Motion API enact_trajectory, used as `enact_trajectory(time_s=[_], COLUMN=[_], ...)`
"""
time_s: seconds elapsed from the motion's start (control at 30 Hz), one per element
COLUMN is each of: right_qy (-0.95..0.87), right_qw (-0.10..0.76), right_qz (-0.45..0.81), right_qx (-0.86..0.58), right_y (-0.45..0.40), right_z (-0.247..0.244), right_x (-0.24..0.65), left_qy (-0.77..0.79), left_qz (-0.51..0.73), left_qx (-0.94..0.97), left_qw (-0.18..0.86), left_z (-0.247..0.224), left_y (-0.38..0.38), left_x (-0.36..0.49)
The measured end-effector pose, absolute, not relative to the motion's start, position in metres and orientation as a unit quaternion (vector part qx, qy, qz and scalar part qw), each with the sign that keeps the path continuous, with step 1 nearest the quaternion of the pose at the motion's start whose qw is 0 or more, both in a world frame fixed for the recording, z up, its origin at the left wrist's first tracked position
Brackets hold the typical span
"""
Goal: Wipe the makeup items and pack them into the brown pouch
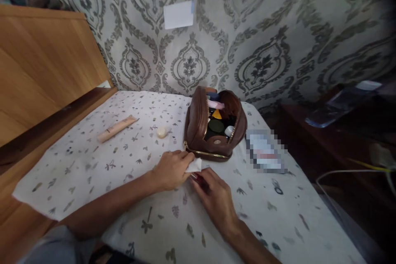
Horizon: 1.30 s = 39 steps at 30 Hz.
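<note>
My left hand is closed on a folded white tissue, its edge sticking out past the fingers. Right beside it, my right hand grips a small dark red cosmetic tube with a shiny end, mostly covered by the fingers. The tissue meets the tube's shiny end between both hands. Just beyond them stands a brown makeup bag, unzipped, with several cosmetics inside, among them a dark green round lid and a pink item. A small cream-coloured round cap lies left of the bag.
A peach squeeze tube lies at the left on the patterned white sheet. Right of the bag is a blurred-out flat item. A wooden cabinet borders the left; a clear bottle and a white cable are at the right.
</note>
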State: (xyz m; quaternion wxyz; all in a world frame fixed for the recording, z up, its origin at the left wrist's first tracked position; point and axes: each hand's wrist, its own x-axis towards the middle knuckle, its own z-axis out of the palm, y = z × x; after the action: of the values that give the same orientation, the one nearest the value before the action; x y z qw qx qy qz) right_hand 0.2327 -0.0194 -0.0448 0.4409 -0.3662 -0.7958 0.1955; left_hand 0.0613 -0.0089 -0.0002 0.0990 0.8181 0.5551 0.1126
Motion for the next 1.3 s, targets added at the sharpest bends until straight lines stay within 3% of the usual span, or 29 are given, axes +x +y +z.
enact_trajectory(time_s=[0.07,0.17,0.27,0.33,0.53,0.77,0.9,1.2,1.3], right_qy=[-0.799,-0.798,-0.766,-0.720,-0.538,-0.405,-0.387,-0.456,-0.441], right_qw=[0.447,0.448,0.449,0.448,0.390,0.327,0.315,0.359,0.369], right_qz=[0.195,0.230,0.302,0.381,0.642,0.799,0.819,0.740,0.747], right_qx=[-0.351,-0.332,-0.347,-0.368,-0.382,-0.303,-0.284,-0.341,-0.333], right_y=[-0.020,-0.020,-0.019,-0.020,-0.025,-0.032,-0.033,-0.028,-0.024], right_z=[-0.043,-0.039,-0.035,-0.032,-0.028,-0.038,-0.040,-0.028,-0.028], right_x=[0.232,0.232,0.233,0.233,0.224,0.211,0.212,0.220,0.223], left_qy=[0.561,0.555,0.536,0.528,0.509,0.474,0.504,0.547,0.541], left_qz=[0.149,0.268,0.334,0.350,0.428,0.439,0.421,0.435,0.436], left_qx=[0.800,0.718,0.608,0.572,0.592,0.699,0.705,0.587,0.593], left_qw=[0.152,0.324,0.481,0.522,0.455,0.307,0.268,0.408,0.407], left_z=[-0.003,-0.008,-0.011,-0.010,-0.007,-0.014,-0.011,-0.009,-0.012], left_y=[-0.007,0.001,0.008,0.009,-0.001,-0.016,-0.015,-0.004,-0.008], left_x=[0.060,0.055,0.053,0.054,0.059,0.064,0.065,0.060,0.064])
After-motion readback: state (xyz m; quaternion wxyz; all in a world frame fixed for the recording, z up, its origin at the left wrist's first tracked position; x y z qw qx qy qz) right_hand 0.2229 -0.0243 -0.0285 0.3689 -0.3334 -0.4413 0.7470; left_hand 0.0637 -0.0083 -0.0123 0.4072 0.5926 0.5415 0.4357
